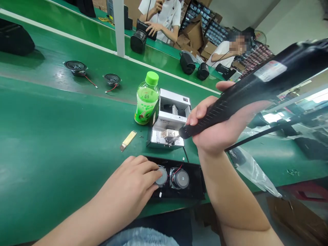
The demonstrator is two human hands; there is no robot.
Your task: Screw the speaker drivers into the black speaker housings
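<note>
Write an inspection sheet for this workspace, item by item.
Surface: green assembly bench with a white edge strip.
Job's things: black panel with two round speaker drivers; silver screw feeder.
Clutter: green-capped drink bottle, yellow utility knife, two loose speakers with red leads, plastic bag.
Hands: left hand rests on one driver; right hand grips a black electric screwdriver, its tip at the feeder.
Cables: black screwdriver cord runs off right.
Surroundings: two co-workers, black speaker cabinets, cardboard boxes, stocked shelves.
</note>
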